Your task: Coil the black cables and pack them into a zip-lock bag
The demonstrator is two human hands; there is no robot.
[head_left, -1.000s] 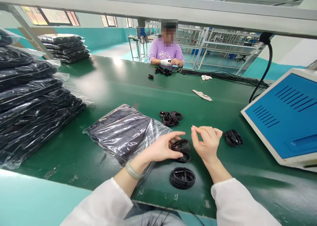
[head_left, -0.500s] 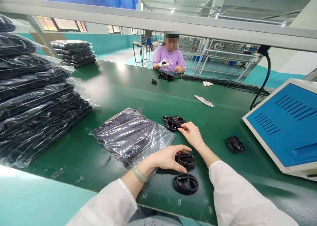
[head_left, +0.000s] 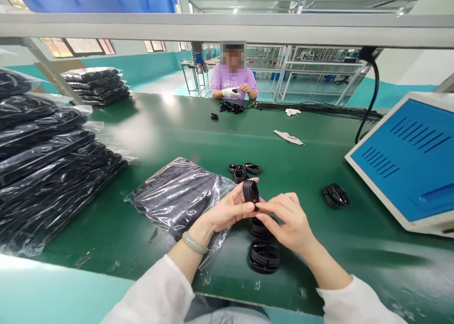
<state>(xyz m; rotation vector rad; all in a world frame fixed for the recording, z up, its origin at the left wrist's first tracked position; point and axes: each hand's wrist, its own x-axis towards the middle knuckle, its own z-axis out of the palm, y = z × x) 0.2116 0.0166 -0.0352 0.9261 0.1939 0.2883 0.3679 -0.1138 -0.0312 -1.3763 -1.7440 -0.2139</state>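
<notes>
Above the bench, my left hand (head_left: 227, 208) grips a coiled black cable (head_left: 250, 192) between thumb and fingers. The coil is held up on its edge. At its lower side, my right hand (head_left: 289, 217) has thumb and forefinger pinched close together, touching the coil. Beneath my hands lies a second cable coil (head_left: 258, 228), partly covered by the right fingers. Nearer to me rests another coil (head_left: 264, 257). Beyond the held cable, several small loose coils (head_left: 239, 172) lie in a group. A clear bag of black cables (head_left: 180, 191) lies flat to the left.
Stacked bagged cables (head_left: 53, 163) rise at the left. A blue machine (head_left: 407, 158) stands right, with a cable coil (head_left: 335, 195) beside it. Across the green bench (head_left: 159, 130) sits a co-worker (head_left: 234, 80) near long black cables (head_left: 319, 110). A metal beam (head_left: 227, 28) crosses overhead.
A coil from the far group has been lifted and brought to my left hand, which rose from above the nearer coil. My right hand came back toward me and meets the left at it.
</notes>
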